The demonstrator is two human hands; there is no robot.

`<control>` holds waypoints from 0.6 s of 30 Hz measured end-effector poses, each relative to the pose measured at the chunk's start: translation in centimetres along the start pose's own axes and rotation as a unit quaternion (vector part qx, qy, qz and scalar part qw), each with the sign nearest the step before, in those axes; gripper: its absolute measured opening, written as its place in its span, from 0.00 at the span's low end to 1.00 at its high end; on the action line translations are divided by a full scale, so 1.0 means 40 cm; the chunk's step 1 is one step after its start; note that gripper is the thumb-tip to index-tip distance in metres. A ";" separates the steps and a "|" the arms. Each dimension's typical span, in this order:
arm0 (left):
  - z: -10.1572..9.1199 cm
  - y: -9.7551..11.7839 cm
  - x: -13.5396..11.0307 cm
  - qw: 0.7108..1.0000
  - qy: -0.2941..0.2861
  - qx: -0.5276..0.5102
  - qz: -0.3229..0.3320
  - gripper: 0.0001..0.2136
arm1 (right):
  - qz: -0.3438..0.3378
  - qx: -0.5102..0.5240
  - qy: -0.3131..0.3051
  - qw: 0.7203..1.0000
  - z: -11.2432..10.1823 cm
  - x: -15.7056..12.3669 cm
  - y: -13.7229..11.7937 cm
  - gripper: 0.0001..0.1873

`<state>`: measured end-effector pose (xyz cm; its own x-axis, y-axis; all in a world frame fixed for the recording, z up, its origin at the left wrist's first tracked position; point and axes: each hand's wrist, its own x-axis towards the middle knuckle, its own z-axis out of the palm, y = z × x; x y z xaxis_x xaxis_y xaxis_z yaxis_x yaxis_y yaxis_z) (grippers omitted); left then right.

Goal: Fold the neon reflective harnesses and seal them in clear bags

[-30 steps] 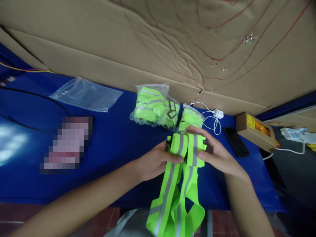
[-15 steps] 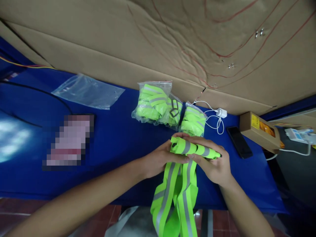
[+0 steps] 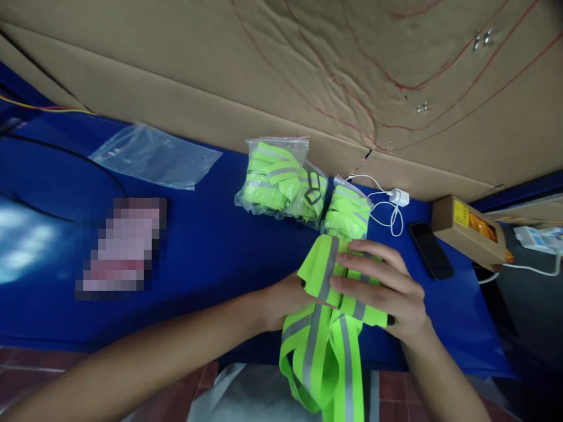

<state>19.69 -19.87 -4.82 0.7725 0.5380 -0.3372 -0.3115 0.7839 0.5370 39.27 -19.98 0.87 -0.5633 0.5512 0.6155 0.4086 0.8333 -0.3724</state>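
Observation:
Both hands hold a neon-yellow reflective strap with a grey stripe down its middle. Its upper part is folded into a bundle, while long loops hang below the table's front edge. My left hand grips the bundle from behind and below, its fingers mostly hidden by the strap. Across the front of the folds lie the fingers of my right hand, closed on the bundle. Dark ends or fittings show at the bundle's lower corners. Just beyond the hands lie clear bags and another bag, packed with similar straps.
An empty clear bag lies at the back left of the blue table. Nearer is a pixelated phone-shaped item. To the right are a white charger with cable, a black phone and a cardboard box. Brown board rises behind.
The strap bundle has turned so its broad folded face shows. My right hand's fingers have moved over its front, and my left hand has slipped behind it.

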 end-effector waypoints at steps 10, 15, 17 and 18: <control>0.022 0.067 -0.033 0.999 -0.031 -0.005 0.014 0.34 | 0.075 -0.027 -0.121 0.989 -0.044 0.005 0.017 0.24; 0.014 0.055 -0.017 0.996 0.071 -0.018 -0.044 0.31 | 0.177 0.170 -0.244 0.938 -0.070 0.007 0.040 0.38; 0.015 0.059 -0.015 0.995 0.092 -0.019 -0.044 0.32 | 0.225 0.280 -0.176 0.916 -0.072 0.001 0.058 0.48; 0.017 0.062 -0.015 0.994 0.099 -0.011 -0.040 0.32 | 0.257 0.314 -0.114 0.907 -0.067 -0.004 0.067 0.49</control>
<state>18.81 -18.48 -2.77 0.6725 0.5215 -0.5251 -0.2667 0.8326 0.4854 42.38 -17.94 1.65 -0.5778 0.8079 0.1163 0.2096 0.2846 -0.9354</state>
